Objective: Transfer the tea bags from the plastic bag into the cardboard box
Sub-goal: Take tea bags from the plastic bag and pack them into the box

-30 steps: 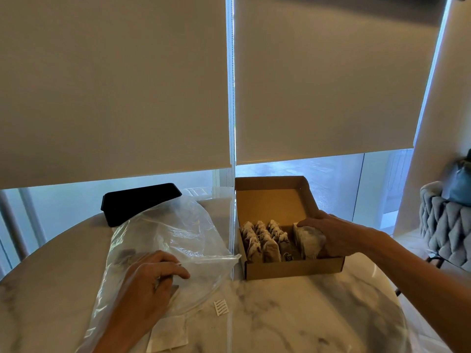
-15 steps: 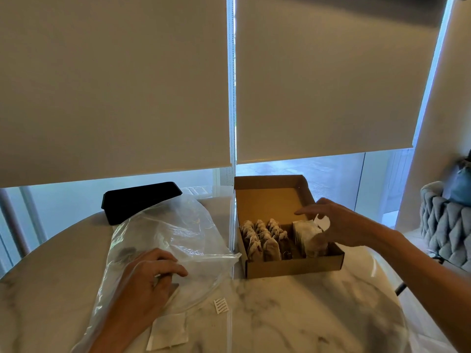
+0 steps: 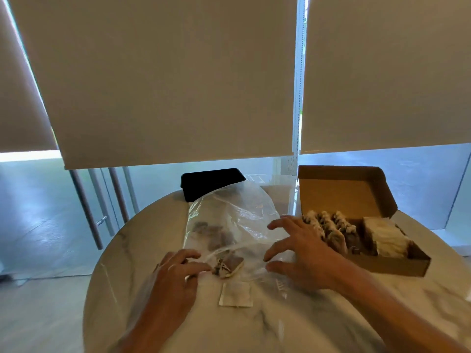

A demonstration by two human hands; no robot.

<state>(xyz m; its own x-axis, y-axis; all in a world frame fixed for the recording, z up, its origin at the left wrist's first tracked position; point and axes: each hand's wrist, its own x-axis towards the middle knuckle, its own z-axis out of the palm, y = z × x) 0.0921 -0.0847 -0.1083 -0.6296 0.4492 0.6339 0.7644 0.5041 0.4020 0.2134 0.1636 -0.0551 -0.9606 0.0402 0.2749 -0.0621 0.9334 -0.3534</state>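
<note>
Roller blinds are hanging half-down behind a round marble desk, backlighting everything. Clear plastic bag is lying flat mid-desk, mouth toward the person, so both hands can work the opening. Left hand is pressing on the bag's near edge, fingers curled and seeming to pinch the film, likely pinning it so it isn't sliding. Right hand is hovering over the bag's right side, fingers spread, gripping nothing. One tea bag is sitting between the hands at the mouth, inside or just out, can't tell; darker ones are showing deeper in through the plastic. Cardboard box is sitting right of the bag, lid flipped back, close for short reaches, rows of tea bags already standing inside. Small white packet is lying loose near the mouth. Black tray is sitting behind the bag.
</note>
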